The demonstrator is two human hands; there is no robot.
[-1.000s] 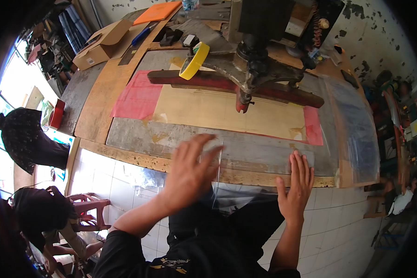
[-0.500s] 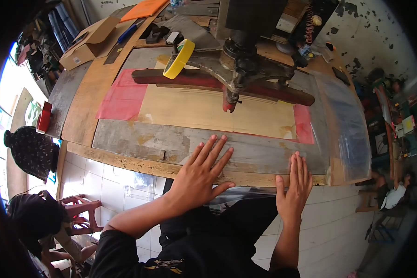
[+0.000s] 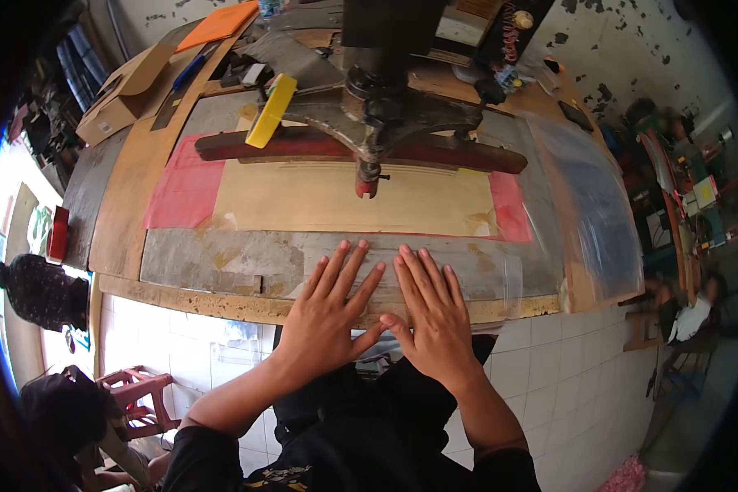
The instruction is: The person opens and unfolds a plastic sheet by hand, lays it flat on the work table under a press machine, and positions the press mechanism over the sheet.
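Observation:
My left hand (image 3: 328, 305) lies flat at the table's front edge, fingers spread over the worn grey plate (image 3: 189, 262). Beside it, my right hand (image 3: 433, 313) is also flat with fingers extended, and the two thumbs meet or nearly meet. Neither hand holds anything. Beyond the fingertips lies a long tan sheet (image 3: 303, 197), with a pink piece (image 3: 184, 189) at its left and another pink piece (image 3: 510, 201) at its right. A strip of clear plastic (image 3: 512, 279) shows right of my right hand.
A metal press head (image 3: 373, 107) with a long red bar (image 3: 320, 146) stands over the sheet. A yellow tape roll (image 3: 272, 111) hangs on its left arm. Clear plastic sheets (image 3: 594, 221) lie at the right. A cardboard box (image 3: 127, 90) sits back left; a person (image 3: 66, 410) is low left.
My right hand has moved left along the front edge, coming beside my left hand. The camera view has shifted slightly, and the tape roll hangs at a different angle.

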